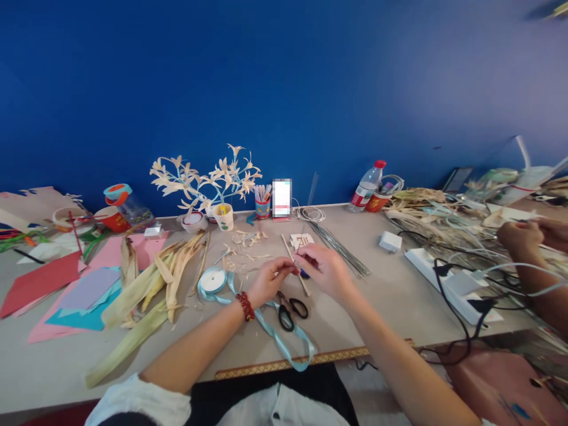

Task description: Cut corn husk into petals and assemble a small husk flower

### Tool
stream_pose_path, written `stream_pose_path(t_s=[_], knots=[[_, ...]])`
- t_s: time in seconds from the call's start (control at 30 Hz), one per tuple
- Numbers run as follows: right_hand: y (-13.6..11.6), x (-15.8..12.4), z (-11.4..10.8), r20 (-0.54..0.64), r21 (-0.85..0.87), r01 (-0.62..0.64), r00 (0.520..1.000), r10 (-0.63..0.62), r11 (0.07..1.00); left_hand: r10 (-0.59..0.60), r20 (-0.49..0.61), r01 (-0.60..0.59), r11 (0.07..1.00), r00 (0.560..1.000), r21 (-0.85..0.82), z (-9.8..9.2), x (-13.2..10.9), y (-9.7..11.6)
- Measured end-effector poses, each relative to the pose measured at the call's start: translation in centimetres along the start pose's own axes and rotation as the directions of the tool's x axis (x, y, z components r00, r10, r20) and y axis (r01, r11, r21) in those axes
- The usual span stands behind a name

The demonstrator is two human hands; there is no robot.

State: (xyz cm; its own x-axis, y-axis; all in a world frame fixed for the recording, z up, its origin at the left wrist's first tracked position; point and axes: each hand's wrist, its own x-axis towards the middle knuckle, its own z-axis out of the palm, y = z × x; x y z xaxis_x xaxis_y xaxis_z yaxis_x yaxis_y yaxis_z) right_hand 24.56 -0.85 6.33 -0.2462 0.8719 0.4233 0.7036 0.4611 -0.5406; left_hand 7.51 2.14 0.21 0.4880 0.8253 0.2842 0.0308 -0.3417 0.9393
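My left hand (271, 280) and my right hand (323, 267) meet over the middle of the table, fingertips pinched close together. Whatever lies between them is too small to name. Below them rest scissors (286, 318) with black handles. A light blue ribbon (284, 343) runs from its spool (213, 280), left of my left hand, toward the table's front edge. A thin stick (305, 285) lies partly under my hands. Just beyond my right hand is a small pale card with dark marks (302, 239). Thin wires (339, 248) lie in a bundle to the right.
Corn husks (164, 275) and coloured paper (89, 290) cover the left side. Husk flowers (222, 177) stand in cups at the back beside a phone (282, 198). On the right are a bottle (367, 186), a power strip (444, 284) with cables, and another person's hands (523, 236).
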Motion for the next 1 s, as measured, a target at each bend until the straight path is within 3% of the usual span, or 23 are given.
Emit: stream_pose_path(t_s=[0.23,0.33,0.43,0.6,0.73,0.83,0.9,1.0], knots=[[0.4,0.5,0.3,-0.008,0.054,-0.010,1.000,0.010,0.999,-0.039,-0.014,0.040,0.992,0.999,0.120,0.1,-0.3,-0.7],[0.8,0.6,0.1,-0.029,0.190,-0.064,0.997,0.071,0.980,-0.033,-0.026,0.037,0.986,0.999,0.164,0.1,-0.4,-0.3],[1.0,0.8,-1.1,-0.077,0.424,-0.142,0.979,0.191,0.895,-0.015,0.000,0.014,0.972,1.000,0.236,-0.4,-0.8,0.8],[1.3,1.2,-4.2,-0.214,0.692,-0.104,0.916,0.341,0.714,-0.039,0.049,0.014,0.903,0.998,0.430,-2.9,-3.0,2.7],[1.6,0.9,-5.2,-0.186,0.759,-0.113,0.906,0.381,0.641,-0.099,0.064,0.044,0.814,0.993,0.580,-5.7,-5.2,3.8],[1.2,0.5,-4.1,-0.124,0.789,-0.143,0.915,0.383,0.598,-0.179,0.121,0.067,0.784,0.976,0.617,-7.4,-5.9,5.1],[0.5,0.3,-2.5,-0.074,0.822,-0.163,0.920,0.385,0.546,-0.213,0.156,0.092,0.826,0.964,0.556,-7.8,-5.8,6.2],[-0.9,-0.3,0.9,-0.010,0.861,-0.189,0.922,0.388,0.472,-0.140,0.124,0.072,0.897,0.982,0.436,-7.0,-5.0,7.9]])
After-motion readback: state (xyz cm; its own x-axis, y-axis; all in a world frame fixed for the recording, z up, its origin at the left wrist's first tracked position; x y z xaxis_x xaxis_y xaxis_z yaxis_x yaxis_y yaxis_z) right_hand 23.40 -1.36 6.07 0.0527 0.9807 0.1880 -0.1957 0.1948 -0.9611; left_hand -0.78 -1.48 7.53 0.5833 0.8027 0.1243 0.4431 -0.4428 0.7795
